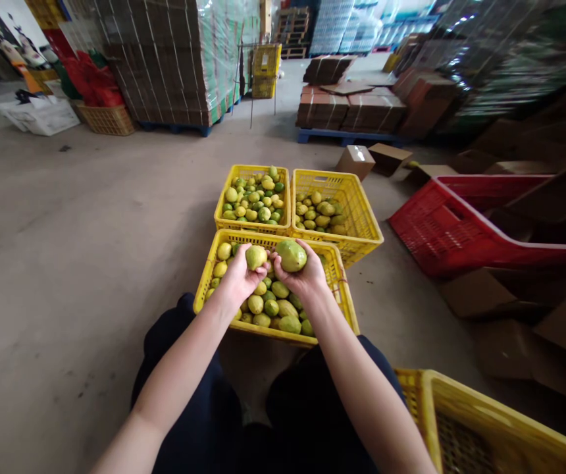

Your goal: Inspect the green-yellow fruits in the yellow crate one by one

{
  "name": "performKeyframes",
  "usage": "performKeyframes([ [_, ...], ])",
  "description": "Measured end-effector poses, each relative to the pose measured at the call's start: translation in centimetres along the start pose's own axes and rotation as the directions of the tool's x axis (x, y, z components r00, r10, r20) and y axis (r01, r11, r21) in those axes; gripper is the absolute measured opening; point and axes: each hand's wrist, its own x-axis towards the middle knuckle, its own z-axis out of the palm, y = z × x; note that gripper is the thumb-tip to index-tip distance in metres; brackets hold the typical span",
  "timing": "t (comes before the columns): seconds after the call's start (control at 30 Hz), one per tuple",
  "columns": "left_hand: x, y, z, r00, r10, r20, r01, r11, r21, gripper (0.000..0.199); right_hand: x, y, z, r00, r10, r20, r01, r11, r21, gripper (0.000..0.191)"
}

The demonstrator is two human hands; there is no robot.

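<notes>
My left hand (243, 275) is closed around a small yellow-green lemon (256, 257). In my right hand (307, 276) rests a larger, greener lemon (291, 255), gripped by the thumb and fingers. Both hands are close together over a yellow plastic crate (276, 335), which holds many yellow and green lemons (255, 304). Behind it stand two more yellow crates: the left crate (253, 227) is well filled with green and yellow lemons, while the right crate (362, 204) has yellower lemons (325, 209) heaped towards its left side. My forearms hide part of the near crate's contents.
A yellow crate (428, 395) stands beside my right leg. Further right are a large red crate (426, 230) and loose cardboard boxes (505, 349). Flattened cartons lie on a blue pallet (347, 137) ahead. Wrapped stacked goods (164, 66) stand at the back left.
</notes>
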Motion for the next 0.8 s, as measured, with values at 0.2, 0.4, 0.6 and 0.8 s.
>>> performKeyframes([
  [0.2,-0.2,0.3,0.1,1.0,-0.025,0.005,0.025,0.989,-0.144,0.03,-0.1,0.2,-0.4,0.999,0.0,0.046,0.0,1.0,-0.005,0.017],
  [0.4,0.4,-0.5,0.0,0.954,0.292,0.074,-0.297,0.953,0.065,0.01,-0.2,0.4,-0.8,0.943,-0.329,0.057,0.334,0.92,-0.207,0.01],
  [0.6,-0.3,-0.7,-0.6,0.632,0.734,0.247,-0.767,0.549,0.332,0.043,-0.9,0.0,-2.0,0.44,-0.787,0.432,0.881,0.287,-0.376,0.059],
  [0.8,-0.6,-0.6,-0.5,0.614,0.742,0.27,-0.779,0.516,0.356,0.049,-1.1,0.0,-2.3,0.264,-0.815,0.516,0.93,0.072,-0.362,0.064],
])
